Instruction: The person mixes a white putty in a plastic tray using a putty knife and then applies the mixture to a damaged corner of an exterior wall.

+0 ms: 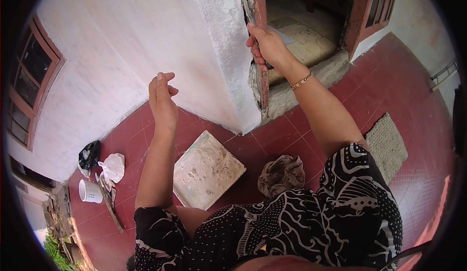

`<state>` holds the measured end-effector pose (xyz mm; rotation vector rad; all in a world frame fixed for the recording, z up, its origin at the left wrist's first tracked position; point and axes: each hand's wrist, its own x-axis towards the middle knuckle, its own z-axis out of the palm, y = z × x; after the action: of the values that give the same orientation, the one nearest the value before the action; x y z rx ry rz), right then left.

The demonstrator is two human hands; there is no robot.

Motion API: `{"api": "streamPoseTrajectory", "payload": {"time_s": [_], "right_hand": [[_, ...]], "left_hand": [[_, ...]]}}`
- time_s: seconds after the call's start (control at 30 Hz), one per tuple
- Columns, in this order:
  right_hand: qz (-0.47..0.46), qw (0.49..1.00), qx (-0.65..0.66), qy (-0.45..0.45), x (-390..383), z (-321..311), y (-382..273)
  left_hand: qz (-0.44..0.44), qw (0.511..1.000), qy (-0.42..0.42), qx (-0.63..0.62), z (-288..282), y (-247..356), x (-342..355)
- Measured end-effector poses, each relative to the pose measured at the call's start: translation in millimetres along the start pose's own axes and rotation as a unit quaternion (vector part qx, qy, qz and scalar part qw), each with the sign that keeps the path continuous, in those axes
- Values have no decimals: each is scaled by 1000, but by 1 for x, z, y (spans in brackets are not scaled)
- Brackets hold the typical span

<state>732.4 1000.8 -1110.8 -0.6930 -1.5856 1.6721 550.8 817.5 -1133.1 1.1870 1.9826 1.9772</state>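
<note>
My right hand (266,46) is raised at the broken edge of the wall beside the red door frame (263,84). Its fingers are wrapped round the dark handle of a trowel (283,36); a piece of the flat grey blade shows past the hand, the rest is hidden. My left hand (163,98) hovers before the whitish wall (146,37), fingers stretched out and nothing in them. Rough grey and white plaster (219,33) covers the wall's corner strip. Below, on the floor, lies a square pale tray (206,171) smeared with plaster.
A crumpled brown cloth (281,175) and a woven mat (386,147) lie on the red tiled floor (311,139). At left are a white bucket (90,192), black bag (89,157), white bag (113,167) and long tools (112,208). A raised concrete sill (304,88) crosses the doorway.
</note>
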Motion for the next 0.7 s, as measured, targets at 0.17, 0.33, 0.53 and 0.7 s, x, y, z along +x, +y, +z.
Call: {"api": "streamPoseTrajectory", "payload": {"time_s": [0.17,0.33,0.53,0.7], "right_hand": [[23,996,-87,-11,-34,1,58],[32,997,-71,2,-67,0,16],[-85,996,-15,8,-33,35,-39],[-41,999,-14,24,-32,37,-30]], "left_hand": [[-4,1000,9,4,-25,-4,4],[-3,1000,10,3,-42,-8,11],[-4,1000,-4,-9,-47,7,-3],[9,1000,2,-9,-54,25,-14]]}}
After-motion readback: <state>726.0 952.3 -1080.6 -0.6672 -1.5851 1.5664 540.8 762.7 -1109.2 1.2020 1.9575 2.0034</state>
